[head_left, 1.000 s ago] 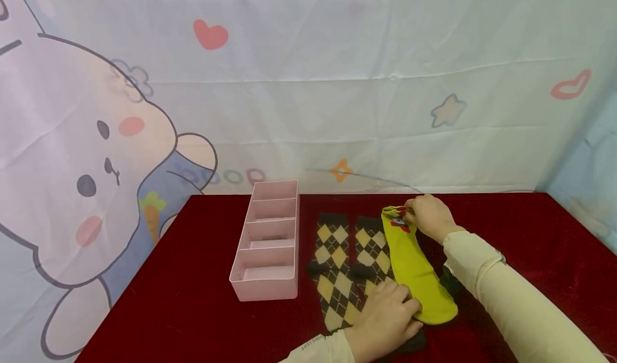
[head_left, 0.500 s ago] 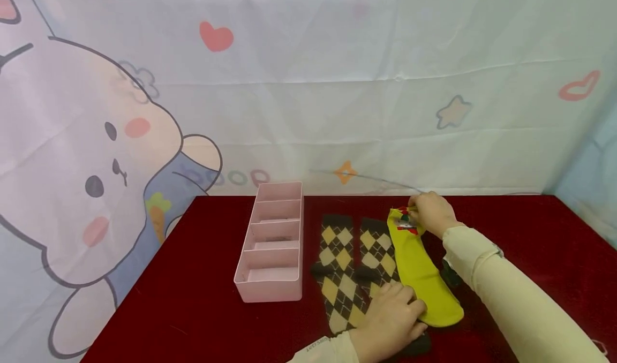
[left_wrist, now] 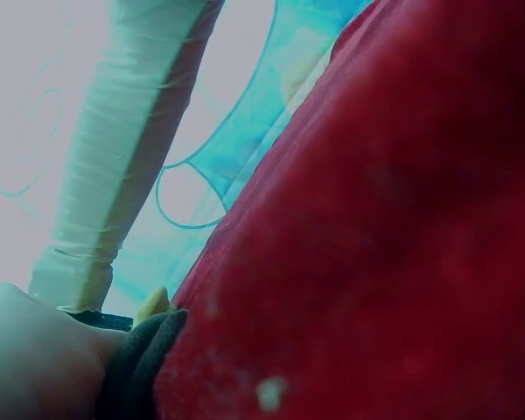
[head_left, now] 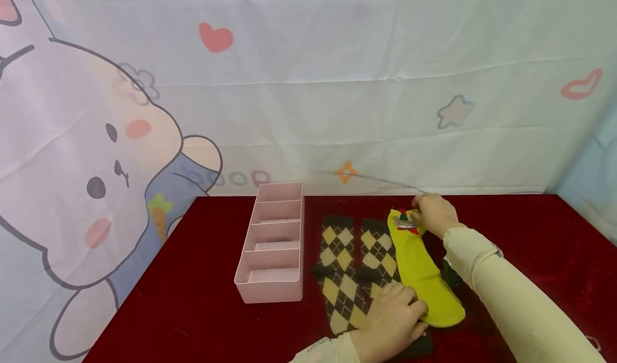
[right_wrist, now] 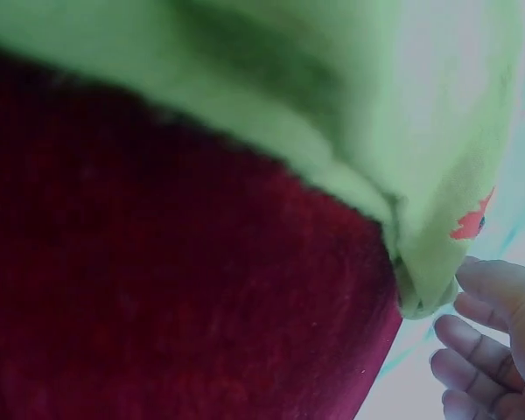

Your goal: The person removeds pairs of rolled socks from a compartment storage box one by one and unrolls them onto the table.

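Note:
A yellow sock (head_left: 419, 269) with a red, grey and green motif near its cuff lies lengthwise on the table. At the cuff is my right hand (head_left: 435, 214); in the right wrist view its fingers (right_wrist: 477, 350) are loosely spread beside the cuff, with the thumb close to it. Toward the front, my left hand (head_left: 389, 317) pinches the left edge of the yellow sock's foot and covers part of an argyle sock (head_left: 377, 248) in dark, cream and yellow. A matching argyle sock (head_left: 339, 266) lies flat to its left.
A pink box (head_left: 270, 292) with several compartments stands left of the socks. Dark green cloth (head_left: 451, 273) shows partly between the yellow sock and right forearm. The red cloth-covered table (head_left: 193, 277) ends at a printed fabric backdrop (head_left: 308, 111).
My right hand straightens the cuff, lays it flatter, then moves slightly off to the right, its fingers loosening. The left hand keeps its place. The head view has shifted a little.

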Motion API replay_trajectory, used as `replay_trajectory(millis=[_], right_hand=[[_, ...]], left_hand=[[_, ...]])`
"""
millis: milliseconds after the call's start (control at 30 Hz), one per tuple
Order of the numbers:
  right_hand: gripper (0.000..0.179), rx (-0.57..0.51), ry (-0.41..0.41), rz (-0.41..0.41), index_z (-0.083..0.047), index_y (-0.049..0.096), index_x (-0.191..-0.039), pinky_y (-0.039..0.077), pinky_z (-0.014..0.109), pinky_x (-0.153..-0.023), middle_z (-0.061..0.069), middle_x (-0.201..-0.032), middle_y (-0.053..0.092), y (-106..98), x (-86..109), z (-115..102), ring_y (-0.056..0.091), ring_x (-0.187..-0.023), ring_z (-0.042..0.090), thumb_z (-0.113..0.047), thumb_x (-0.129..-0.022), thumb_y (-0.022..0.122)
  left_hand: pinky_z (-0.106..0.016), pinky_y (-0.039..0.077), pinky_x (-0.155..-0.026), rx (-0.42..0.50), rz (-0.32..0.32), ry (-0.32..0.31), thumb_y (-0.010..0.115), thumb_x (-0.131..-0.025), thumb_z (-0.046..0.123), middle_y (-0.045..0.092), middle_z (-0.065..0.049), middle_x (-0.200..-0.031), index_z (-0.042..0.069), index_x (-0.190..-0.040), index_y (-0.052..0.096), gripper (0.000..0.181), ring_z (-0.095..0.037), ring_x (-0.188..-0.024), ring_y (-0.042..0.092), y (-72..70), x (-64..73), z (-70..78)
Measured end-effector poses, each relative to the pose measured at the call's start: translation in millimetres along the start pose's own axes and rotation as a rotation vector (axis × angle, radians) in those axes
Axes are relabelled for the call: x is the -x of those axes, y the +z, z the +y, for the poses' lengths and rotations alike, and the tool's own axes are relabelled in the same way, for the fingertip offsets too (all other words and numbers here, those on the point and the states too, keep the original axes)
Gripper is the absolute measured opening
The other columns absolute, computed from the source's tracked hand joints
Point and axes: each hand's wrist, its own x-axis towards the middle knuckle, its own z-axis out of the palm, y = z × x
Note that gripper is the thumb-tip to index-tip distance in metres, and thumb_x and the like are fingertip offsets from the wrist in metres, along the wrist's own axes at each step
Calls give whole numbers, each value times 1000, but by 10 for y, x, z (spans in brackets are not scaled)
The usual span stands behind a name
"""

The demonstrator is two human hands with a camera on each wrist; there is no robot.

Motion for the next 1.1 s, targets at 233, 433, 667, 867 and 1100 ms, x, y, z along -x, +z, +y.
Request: replay_trajectory(millis=[233, 433, 667, 867, 1100], right_hand=[[24, -22, 15, -47, 2, 64, -103, 53, 37, -65, 16, -94, 69, 11, -15, 35, 61, -73, 21, -20, -93, 62], [25, -69, -8, -90, 1, 64, -103, 52, 34, -62, 14, -90, 69, 47, -16, 62, 60, -68, 18, -22, -93, 60], [33, -80, -24, -156, 2, 62, -112, 54, 38, -71, 18, -97, 68, 58, -26, 69, 62, -74, 20, -23, -92, 63], [26, -64, -36, -150, 1, 62, -105, 51, 32, -64, 14, -89, 67, 69, -23, 63, 57, -68, 17, -20, -90, 65], [21, -45, -71, -123, -1, 64, -100, 47, 28, -58, 10, -82, 66, 61, -28, 35, 52, -62, 15, -18, -89, 66]], left_hand=[[-15, 34, -76, 11, 16, 0, 71, -83, 42, 54, 13, -82, 29, -87, 68, 14, -2, -78, 47, -25, 2, -4], [-13, 31, -72, 26, 42, 5, 72, -82, 40, 54, 14, -81, 29, -85, 68, 12, -1, -76, 47, -9, 3, -9], [-12, 30, -70, 39, 49, 1, 72, -83, 37, 53, 14, -79, 28, -83, 67, 10, -1, -75, 46, 5, -2, -18], [-12, 29, -70, 48, 49, 2, 73, -82, 36, 52, 14, -78, 29, -82, 67, 9, -1, -74, 46, 10, -7, -18], [-12, 28, -69, 44, 51, -1, 72, -82, 35, 52, 14, -78, 29, -82, 67, 8, -1, -74, 46, 21, -2, -26]])
